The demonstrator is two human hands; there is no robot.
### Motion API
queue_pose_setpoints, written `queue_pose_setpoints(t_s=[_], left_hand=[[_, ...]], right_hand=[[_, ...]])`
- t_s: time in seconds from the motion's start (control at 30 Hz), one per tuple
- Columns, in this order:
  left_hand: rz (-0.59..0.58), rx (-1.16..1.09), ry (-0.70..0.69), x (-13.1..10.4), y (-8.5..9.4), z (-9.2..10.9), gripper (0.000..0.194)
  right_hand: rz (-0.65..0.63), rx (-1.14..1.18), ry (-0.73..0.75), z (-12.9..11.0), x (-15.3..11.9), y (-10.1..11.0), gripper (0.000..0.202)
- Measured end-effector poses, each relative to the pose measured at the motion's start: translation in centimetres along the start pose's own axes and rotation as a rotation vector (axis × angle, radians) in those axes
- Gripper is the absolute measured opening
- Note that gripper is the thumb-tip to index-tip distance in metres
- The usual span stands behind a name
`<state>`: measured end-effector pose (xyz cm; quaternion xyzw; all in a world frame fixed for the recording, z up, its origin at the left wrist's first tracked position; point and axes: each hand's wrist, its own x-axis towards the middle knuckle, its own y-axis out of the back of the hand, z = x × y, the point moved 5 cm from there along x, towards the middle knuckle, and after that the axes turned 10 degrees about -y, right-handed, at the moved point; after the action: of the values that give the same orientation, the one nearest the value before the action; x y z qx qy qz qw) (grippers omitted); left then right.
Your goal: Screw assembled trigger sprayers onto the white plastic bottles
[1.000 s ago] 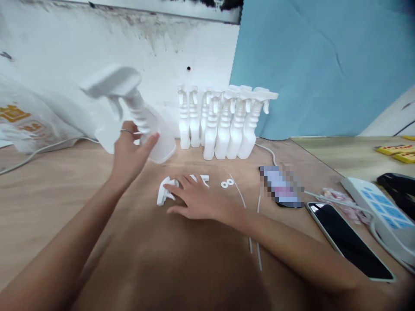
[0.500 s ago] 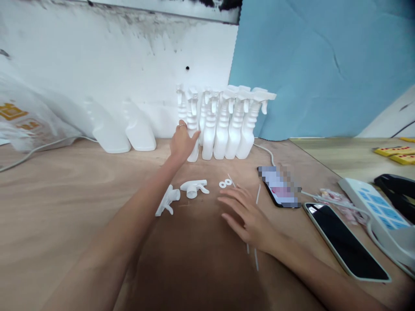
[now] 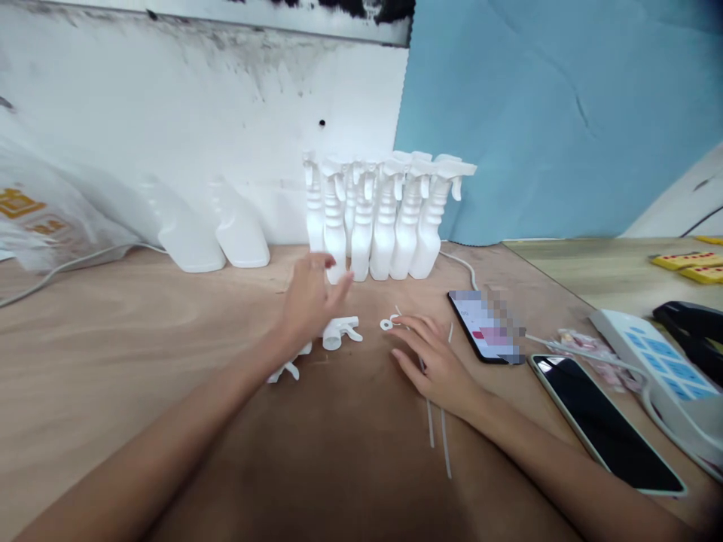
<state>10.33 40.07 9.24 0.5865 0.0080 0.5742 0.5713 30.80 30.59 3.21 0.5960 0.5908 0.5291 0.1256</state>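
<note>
My left hand (image 3: 310, 297) hangs in front of the spray bottles (image 3: 384, 233), its fingers apart and nothing in it. Several of these white bottles stand upright in a cluster against the wall, trigger heads fitted. Below that hand lie two loose trigger spray heads (image 3: 340, 333), the nearer one partly hidden by my wrist. My right hand (image 3: 432, 365) rests low over the wooden table with fingers spread, its fingertips beside two small white washers (image 3: 386, 324). Thin white dip tubes (image 3: 445, 444) lie under and next to it. One washer is partly covered by a finger.
Two white bottles without heads (image 3: 242, 229) stand by the wall at left, near a plastic bag (image 3: 50, 218). To the right are a phone with a lit screen (image 3: 486, 327), a dark phone (image 3: 607, 421), a power strip (image 3: 658, 357) and cables.
My left hand has let go of a spray bottle at the cluster's left and drawn back toward me. My right hand has shifted slightly, its fingertips now closer to the washers.
</note>
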Motion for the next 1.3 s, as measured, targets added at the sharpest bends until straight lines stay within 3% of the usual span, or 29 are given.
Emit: queue_pose_setpoints(t_s=[0.1, 0.23, 0.47, 0.7, 1.0, 1.17, 1.3], left_hand=[[-0.213, 0.103, -0.17, -5.7, 0.4, 2.6, 0.032], [-0.278, 0.237, -0.27, -9.5, 0.3, 3.3, 0.039], [-0.308, 0.154, -0.373, -9.6, -0.4, 3.5, 0.029], [-0.324, 0.064, -0.387, -10.5, -0.5, 4.4, 0.034], [-0.19, -0.084, -0.338, -10.7, -0.2, 3.9, 0.043], [-0.229, -0.166, -0.341, -10.7, -0.2, 4.4, 0.043], [-0.296, -0.171, -0.331, -10.8, -0.6, 4.5, 0.05]], right_hand=[[0.056, -0.1, 0.028, 0.3, 1.1, -0.7, 0.028], [0.034, -0.186, 0.033, 0.8, 2.3, -2.1, 0.032], [-0.046, -0.137, 0.018, 1.5, 1.7, -2.0, 0.033], [-0.049, -0.075, -0.018, 1.7, 1.5, -1.2, 0.029], [0.18, -0.022, 0.122, -0.5, 0.8, 0.5, 0.011], [0.267, 0.027, 0.188, -2.4, 0.2, 1.5, 0.03], [0.216, 0.007, 0.243, -3.5, 0.1, 1.2, 0.033]])
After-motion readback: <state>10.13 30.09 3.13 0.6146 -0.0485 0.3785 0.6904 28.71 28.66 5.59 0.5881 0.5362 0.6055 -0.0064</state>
